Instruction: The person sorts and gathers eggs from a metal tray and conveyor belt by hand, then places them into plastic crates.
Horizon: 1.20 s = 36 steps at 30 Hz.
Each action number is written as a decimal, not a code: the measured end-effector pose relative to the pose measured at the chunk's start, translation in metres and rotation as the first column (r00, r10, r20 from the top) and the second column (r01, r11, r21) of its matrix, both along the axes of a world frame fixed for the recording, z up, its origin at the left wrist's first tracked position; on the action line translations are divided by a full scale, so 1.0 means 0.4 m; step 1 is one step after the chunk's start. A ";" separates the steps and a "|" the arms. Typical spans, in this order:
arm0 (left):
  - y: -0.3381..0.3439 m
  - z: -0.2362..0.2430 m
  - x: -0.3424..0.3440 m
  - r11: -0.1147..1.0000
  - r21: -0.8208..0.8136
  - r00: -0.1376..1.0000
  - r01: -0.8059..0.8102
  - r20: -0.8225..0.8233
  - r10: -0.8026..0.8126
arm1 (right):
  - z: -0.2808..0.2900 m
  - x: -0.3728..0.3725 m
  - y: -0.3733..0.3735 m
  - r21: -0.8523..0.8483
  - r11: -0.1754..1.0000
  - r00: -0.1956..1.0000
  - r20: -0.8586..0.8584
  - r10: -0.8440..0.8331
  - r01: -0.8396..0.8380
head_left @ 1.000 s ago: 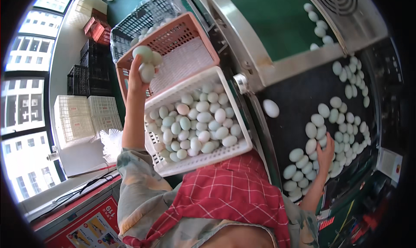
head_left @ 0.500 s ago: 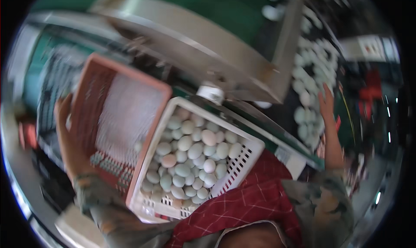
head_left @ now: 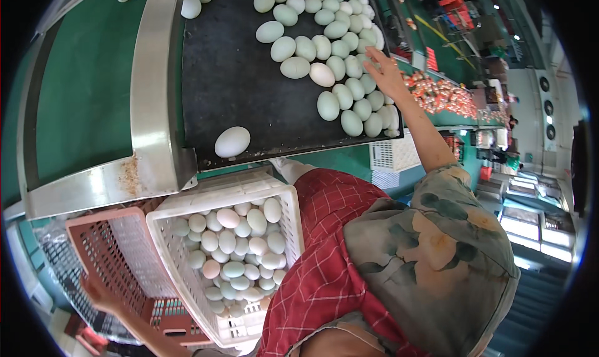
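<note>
My right hand [head_left: 384,70] reaches over pale green and white eggs [head_left: 335,67] on the black sorting surface [head_left: 228,88], fingers apart, at the right edge of the cluster. My left hand [head_left: 98,294] is low at the left by the pink basket [head_left: 109,217], fingers curled; what they hold, if anything, I cannot make out. Beside that basket, a white basket [head_left: 288,195] is piled with eggs [head_left: 231,244]. One white egg [head_left: 232,141] lies apart near the surface's front edge.
A steel frame [head_left: 150,70] borders a green belt [head_left: 84,101]. Behind the pink basket is a plastic-lined dark crate [head_left: 56,257]. Farther right stand a white crate [head_left: 393,154], many orange-red items [head_left: 437,98] and a distant person [head_left: 513,123].
The view has swung toward the sorting surface. My left hand, earlier raised with several eggs, has moved to the pink basket, those eggs no longer visible in it. My right hand remains over the eggs.
</note>
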<state>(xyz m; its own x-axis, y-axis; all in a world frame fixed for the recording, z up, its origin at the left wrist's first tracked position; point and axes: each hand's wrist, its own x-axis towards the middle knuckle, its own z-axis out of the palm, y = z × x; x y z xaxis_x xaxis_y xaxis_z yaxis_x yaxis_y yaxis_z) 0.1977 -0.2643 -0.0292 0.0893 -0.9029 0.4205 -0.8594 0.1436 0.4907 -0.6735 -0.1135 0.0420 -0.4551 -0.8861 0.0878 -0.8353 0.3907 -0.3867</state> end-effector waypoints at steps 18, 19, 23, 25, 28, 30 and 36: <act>0.030 0.148 -1.569 0.527 0.283 0.479 0.801 0.224 -0.849 | 0.027 -0.017 -0.042 -0.270 0.914 0.934 0.103 0.341 -0.304; 0.042 0.172 -1.549 0.498 0.291 0.490 0.817 0.106 -0.865 | 0.026 -0.025 -0.041 -0.275 0.920 0.937 0.132 0.323 -0.278; 0.168 0.294 -1.319 0.548 0.104 0.557 0.830 -0.103 -0.824 | -0.016 -0.067 -0.013 -0.271 0.940 0.958 0.136 0.252 -0.209; 0.251 0.341 -1.083 0.708 0.115 0.714 0.697 -0.013 -0.700 | -0.021 -0.082 0.008 -0.246 0.959 0.969 0.160 0.187 -0.144; 0.302 0.359 -0.750 0.969 -0.185 0.984 0.164 0.094 -0.149 | -0.028 -0.056 -0.002 -0.234 0.968 0.977 0.168 0.129 -0.088; 0.250 0.326 -0.466 0.954 -0.298 0.995 0.047 0.095 -0.019 | -0.044 -0.041 0.001 -0.220 0.969 0.990 0.055 0.130 -0.115; 0.071 0.077 0.237 0.905 -0.010 0.835 -0.425 0.381 0.397 | -0.055 0.001 0.049 -0.194 0.976 0.994 0.051 -0.093 0.101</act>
